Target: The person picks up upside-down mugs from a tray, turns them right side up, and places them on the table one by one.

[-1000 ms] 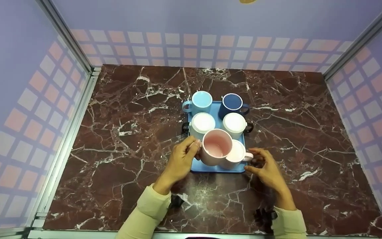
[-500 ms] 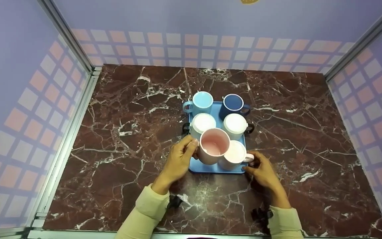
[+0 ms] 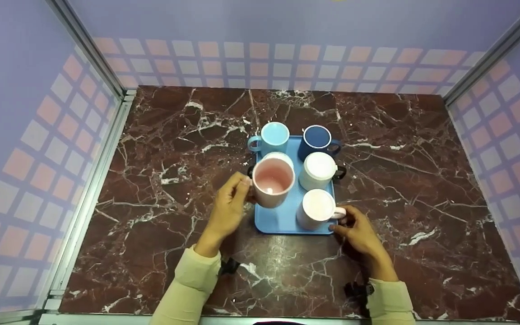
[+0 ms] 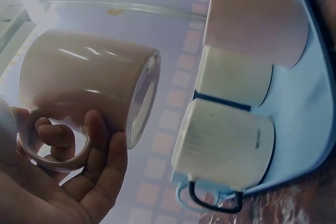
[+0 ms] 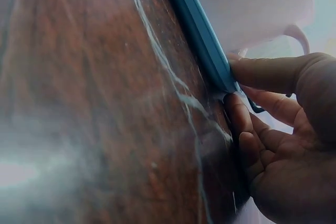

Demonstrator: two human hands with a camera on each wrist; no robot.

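My left hand (image 3: 226, 210) holds a pink mug (image 3: 272, 194) by its handle, tilted and raised over the left side of the blue tray (image 3: 278, 221). In the left wrist view the mug's base (image 4: 144, 98) faces right, well apart from the tray. At the tray's near right corner my right hand (image 3: 361, 232) pinches the rim, thumb (image 5: 268, 74) on the upper side and fingers below. Just by it, a second, paler pink mug (image 3: 314, 216) stands on the tray, its handle pointing right towards that hand.
Two white mugs with dark handles stand mid-tray; the right one (image 3: 318, 174) shows fully, the left one (image 3: 282, 158) is mostly hidden by the raised mug. Behind are a light blue mug (image 3: 274, 140) and a navy mug (image 3: 316, 144). Walls surround the dark marbled table (image 3: 174, 189).
My left hand has carried the pink mug left and slightly back, uncovering the paler pink mug and the tray's front. My right hand has moved in slightly onto the tray corner.
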